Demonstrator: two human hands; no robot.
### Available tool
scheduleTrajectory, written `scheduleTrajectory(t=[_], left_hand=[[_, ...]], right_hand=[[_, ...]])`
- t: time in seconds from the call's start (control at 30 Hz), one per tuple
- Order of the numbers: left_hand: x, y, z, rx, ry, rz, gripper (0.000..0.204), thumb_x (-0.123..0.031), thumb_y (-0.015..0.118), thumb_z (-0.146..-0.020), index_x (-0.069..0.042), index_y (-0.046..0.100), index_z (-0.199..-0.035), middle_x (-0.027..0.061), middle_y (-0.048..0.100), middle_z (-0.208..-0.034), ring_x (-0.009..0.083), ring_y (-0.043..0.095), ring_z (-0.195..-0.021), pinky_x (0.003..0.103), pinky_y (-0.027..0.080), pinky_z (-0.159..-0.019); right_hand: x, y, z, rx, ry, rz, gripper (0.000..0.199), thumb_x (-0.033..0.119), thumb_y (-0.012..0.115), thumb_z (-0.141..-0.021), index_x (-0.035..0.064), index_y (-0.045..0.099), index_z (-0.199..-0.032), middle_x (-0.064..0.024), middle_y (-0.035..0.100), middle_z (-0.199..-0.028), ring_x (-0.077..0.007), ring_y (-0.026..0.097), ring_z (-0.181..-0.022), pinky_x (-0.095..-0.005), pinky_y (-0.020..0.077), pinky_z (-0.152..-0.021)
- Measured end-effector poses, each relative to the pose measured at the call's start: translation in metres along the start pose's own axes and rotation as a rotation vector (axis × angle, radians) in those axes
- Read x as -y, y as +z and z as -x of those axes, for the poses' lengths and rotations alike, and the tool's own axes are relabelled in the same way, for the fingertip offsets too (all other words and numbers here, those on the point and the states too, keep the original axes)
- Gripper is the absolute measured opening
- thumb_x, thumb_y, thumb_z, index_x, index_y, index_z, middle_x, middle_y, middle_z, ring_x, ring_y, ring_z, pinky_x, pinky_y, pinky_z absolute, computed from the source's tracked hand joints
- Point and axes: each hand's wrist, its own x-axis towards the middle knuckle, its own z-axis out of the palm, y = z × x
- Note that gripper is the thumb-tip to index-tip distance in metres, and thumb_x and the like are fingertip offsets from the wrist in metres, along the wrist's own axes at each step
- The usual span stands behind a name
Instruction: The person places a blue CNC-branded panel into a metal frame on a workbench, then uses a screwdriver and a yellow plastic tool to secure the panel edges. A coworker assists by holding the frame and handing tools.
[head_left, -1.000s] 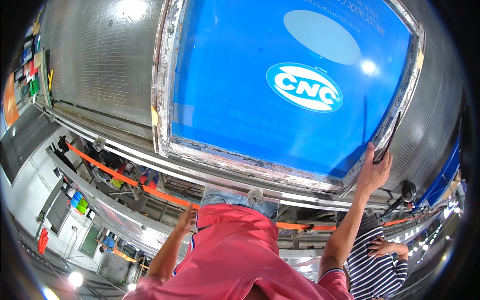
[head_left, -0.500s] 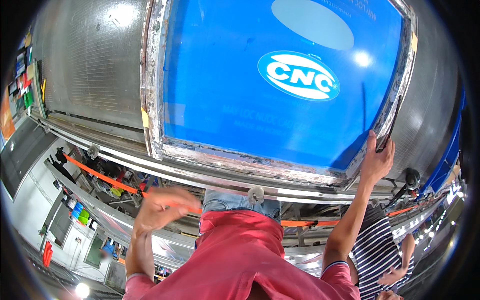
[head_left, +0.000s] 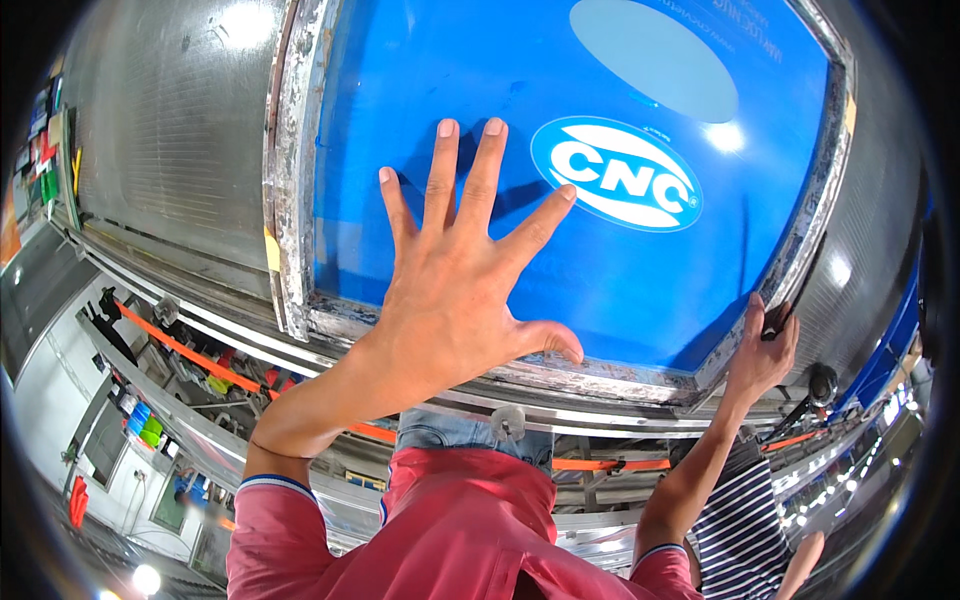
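Note:
A blue screen-printing screen [head_left: 620, 290] with a white oval logo lies in a worn, paint-stained metal frame [head_left: 640, 385]. Over its near left part my left hand [head_left: 455, 285] is spread wide, palm down, fingers pointing away from me. Finger shadows fall on the blue sheet beside it; whether the palm touches I cannot tell. At the near right corner my right hand [head_left: 762, 350] is closed around the frame's edge, thumb on the frame side. A small dark part [head_left: 776, 318] shows among its fingers; its kind is unclear.
The frame rests over a long grey table [head_left: 180, 130] with a metal rail [head_left: 225, 335] along its near edge. An orange bar [head_left: 190, 350] runs below. A black knob [head_left: 822, 383] stands right of my right hand. Behind on the right is a person in a striped shirt [head_left: 740, 520].
My left hand has swung up from beside my waist and opened out over the blue screen. My right hand stays at the frame's corner. The view has shifted slightly.

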Motion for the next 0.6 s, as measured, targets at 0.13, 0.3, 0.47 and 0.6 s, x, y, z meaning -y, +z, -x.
scheduleTrajectory(t=[0.13,0.3,0.47,0.6], left_hand=[[0.003,0.009,-0.002,0.005,0.004,-0.004,0.11,-0.086,0.071,-0.056,-0.03,0.056,-0.15,0.031,0.006,-0.169,0.0604,0.0,-0.152,0.09,0.011,-0.101],[0.007,0.02,-0.002,0.009,0.025,-0.038,0.107,-0.092,0.06,-0.06,-0.031,0.057,-0.149,0.0311,0.0,-0.169,0.0609,-0.006,-0.152,0.092,0.005,-0.097],[0.008,0.025,-0.002,0.007,0.023,-0.036,0.106,-0.094,0.056,-0.062,-0.034,0.056,-0.15,0.0306,-0.002,-0.169,0.0602,-0.008,-0.152,0.092,0.001,-0.096],[0.009,0.028,-0.002,0.0,0.017,-0.046,0.106,-0.094,0.056,-0.062,-0.035,0.055,-0.15,0.0301,-0.002,-0.169,0.0593,-0.009,-0.152,0.091,0.0,-0.098]], right_hand=[[0.0,0.002,-0.001,-0.013,-0.031,-0.005,0.035,0.027,0.083,-0.086,-0.0036,0.069,-0.098,-0.0116,0.068,-0.09,-0.0246,0.064,-0.078,-0.0382,0.0494,-0.073],[0.003,0.001,-0.001,-0.01,-0.052,-0.006,0.036,0.027,0.083,-0.086,-0.0039,0.07,-0.1,-0.0122,0.068,-0.09,-0.0255,0.064,-0.078,-0.0387,0.0491,-0.073],[-0.001,0.002,-0.002,-0.028,-0.051,0.034,0.036,0.026,0.083,-0.086,-0.0043,0.071,-0.101,-0.0134,0.069,-0.09,-0.0278,0.064,-0.078,-0.0406,0.0491,-0.073],[0.0,0.0,-0.002,-0.009,-0.045,0.056,0.037,0.027,0.082,-0.086,-0.0042,0.071,-0.102,-0.0144,0.069,-0.09,-0.0302,0.065,-0.079,-0.0424,0.0493,-0.074]])
